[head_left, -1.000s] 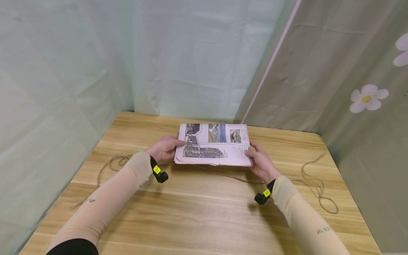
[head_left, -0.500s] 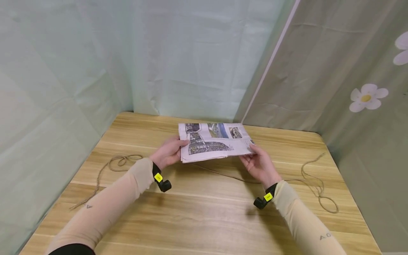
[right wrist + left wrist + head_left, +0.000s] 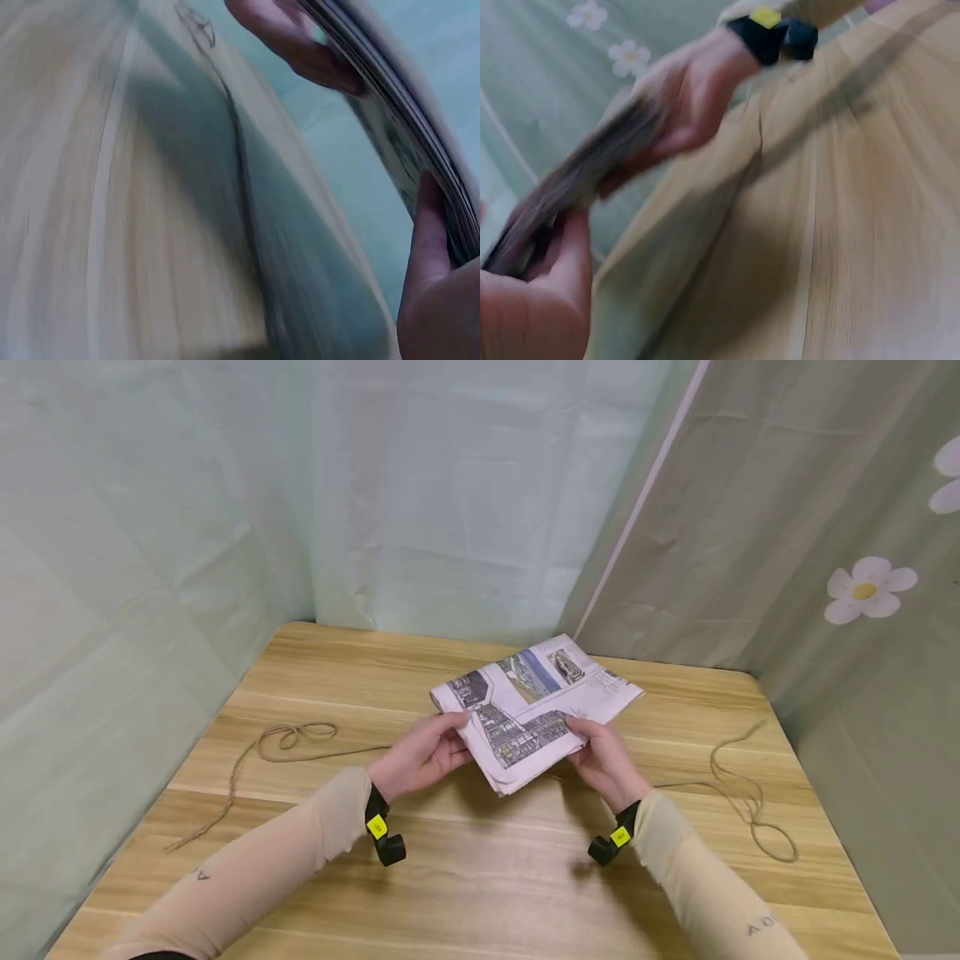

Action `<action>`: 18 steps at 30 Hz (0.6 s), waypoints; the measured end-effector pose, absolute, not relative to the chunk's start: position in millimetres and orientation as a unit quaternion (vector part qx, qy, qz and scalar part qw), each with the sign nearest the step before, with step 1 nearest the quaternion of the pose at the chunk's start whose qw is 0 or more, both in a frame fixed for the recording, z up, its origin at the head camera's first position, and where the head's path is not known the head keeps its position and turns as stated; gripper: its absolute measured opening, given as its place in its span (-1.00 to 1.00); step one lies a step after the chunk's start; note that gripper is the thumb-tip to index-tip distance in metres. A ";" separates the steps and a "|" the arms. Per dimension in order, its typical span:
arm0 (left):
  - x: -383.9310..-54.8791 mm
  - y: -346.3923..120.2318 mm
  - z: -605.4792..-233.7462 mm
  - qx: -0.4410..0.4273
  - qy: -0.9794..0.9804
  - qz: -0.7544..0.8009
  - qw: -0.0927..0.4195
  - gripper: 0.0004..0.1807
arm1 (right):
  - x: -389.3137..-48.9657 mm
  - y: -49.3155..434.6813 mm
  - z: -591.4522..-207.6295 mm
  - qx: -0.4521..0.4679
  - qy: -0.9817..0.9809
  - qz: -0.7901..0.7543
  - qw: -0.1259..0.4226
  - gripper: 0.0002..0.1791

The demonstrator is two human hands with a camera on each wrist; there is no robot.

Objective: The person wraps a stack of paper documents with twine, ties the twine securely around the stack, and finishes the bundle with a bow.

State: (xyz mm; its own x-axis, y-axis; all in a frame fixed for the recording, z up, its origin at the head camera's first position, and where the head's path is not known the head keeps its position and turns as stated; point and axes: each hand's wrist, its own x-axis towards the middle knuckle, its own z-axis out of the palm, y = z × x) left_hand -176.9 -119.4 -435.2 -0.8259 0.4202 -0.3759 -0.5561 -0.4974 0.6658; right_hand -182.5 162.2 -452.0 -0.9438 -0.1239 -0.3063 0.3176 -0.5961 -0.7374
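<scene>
A folded stack of newspaper [image 3: 536,706], printed with pictures on its upper face, is held above the table, turned at a slant. My left hand [image 3: 422,753] grips its left edge, thumb on top and fingers beneath. On the near right edge, my right hand [image 3: 606,762] pinches the stack the same way. Many page layers show along the newspaper's edge [image 3: 401,105] in the right wrist view. In the blurred left wrist view the newspaper [image 3: 577,176] appears edge-on between both hands. A thin brown cord [image 3: 288,745] lies on the table, its middle hidden under the newspaper and hands.
The wooden table [image 3: 480,877] reaches back to a pale curtain [image 3: 465,510]. A darker curtain with flower prints [image 3: 862,592] hangs at the right. The cord's other end [image 3: 753,802] lies in loose curves on the right side.
The newspaper has turned from nearly square to a slant, its near corner now pointing toward me. My left hand has come nearer and to the right; the right hand has shifted along the edge.
</scene>
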 end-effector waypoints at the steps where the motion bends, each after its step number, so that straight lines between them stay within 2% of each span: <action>1: -176.9 -124.2 -437.2 -0.082 0.411 0.858 0.298 -0.44 | -181.9 166.5 -452.5 0.104 0.441 -0.882 0.133 -0.46; 6: -176.4 -146.7 -444.6 -0.056 0.467 0.806 0.358 -0.43 | -178.5 185.6 -452.7 0.043 0.500 -0.839 0.209 -0.36; 11: -164.5 -146.1 -449.2 0.005 0.598 0.705 0.382 -0.47 | -172.0 191.0 -453.0 -0.003 0.584 -0.765 0.272 -0.36; 14: -154.6 -141.8 -453.3 0.022 0.648 0.659 0.382 -0.51 | -169.6 188.6 -454.4 -0.022 0.630 -0.726 0.276 -0.40; 18: -145.8 -138.2 -456.5 0.022 0.682 0.625 0.380 -0.57 | -166.9 187.4 -458.8 -0.015 0.677 -0.691 0.255 -0.41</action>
State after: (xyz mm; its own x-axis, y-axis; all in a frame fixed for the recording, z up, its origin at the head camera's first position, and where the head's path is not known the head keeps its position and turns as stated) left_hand -145.8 -138.2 -456.5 -0.7098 0.5054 -0.4906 -0.4447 0.2186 0.8686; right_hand -166.9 187.4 -458.8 -0.8697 -0.3725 -0.3237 0.3311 0.0459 -0.9425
